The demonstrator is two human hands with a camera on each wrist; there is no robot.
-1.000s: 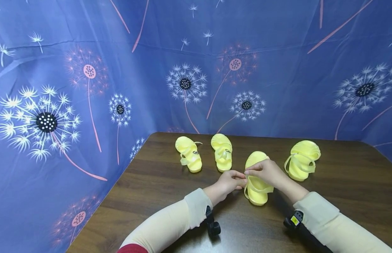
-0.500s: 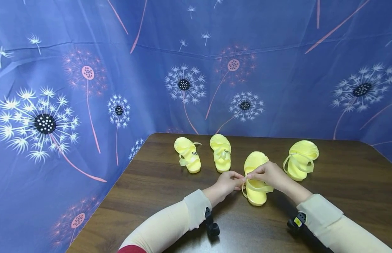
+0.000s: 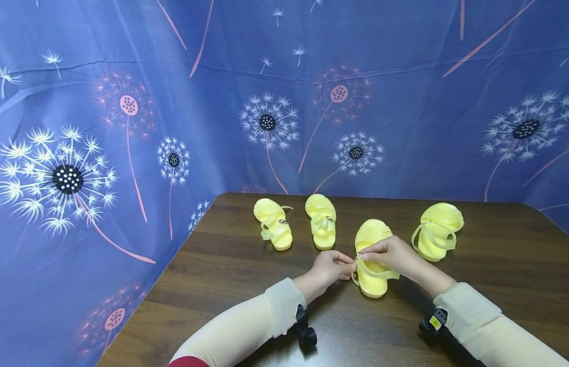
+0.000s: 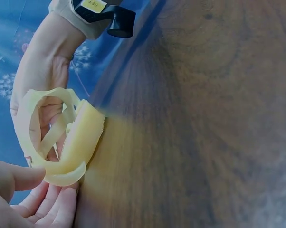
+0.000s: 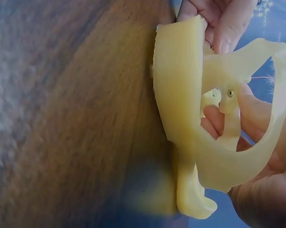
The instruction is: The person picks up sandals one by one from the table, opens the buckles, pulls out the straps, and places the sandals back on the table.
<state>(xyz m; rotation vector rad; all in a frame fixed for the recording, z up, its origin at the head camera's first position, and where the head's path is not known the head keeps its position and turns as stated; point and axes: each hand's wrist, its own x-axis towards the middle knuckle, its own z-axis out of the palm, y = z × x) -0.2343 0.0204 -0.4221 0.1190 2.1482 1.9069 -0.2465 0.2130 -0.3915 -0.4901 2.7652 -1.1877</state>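
Note:
A yellow child's sandal (image 3: 373, 287) lies on the table, sole down, with both hands at its upper. At its left side, my left hand (image 3: 328, 267) pinches the edge by the strap between thumb and fingers. My right hand (image 3: 395, 257) reaches over from the right and pinches the sandal's thin strap (image 5: 232, 124). A small round snap (image 5: 230, 93) shows on that strap beside the right thumb in the right wrist view. The wide band (image 4: 57, 92) arches up over the sole. Part of the sandal's middle is hidden behind the right hand in the head view.
Three more yellow sandals stand around: one at the far left (image 3: 281, 237), one left of centre (image 3: 328, 239) and one on the right (image 3: 432, 251). The dark wooden table (image 3: 238, 265) ends at a blue dandelion-print cloth (image 3: 404, 76) behind.
The right hand's fingertips have shifted slightly right and down along the sandal's left edge. Both hands stay at the same sandal; the other sandals have not moved.

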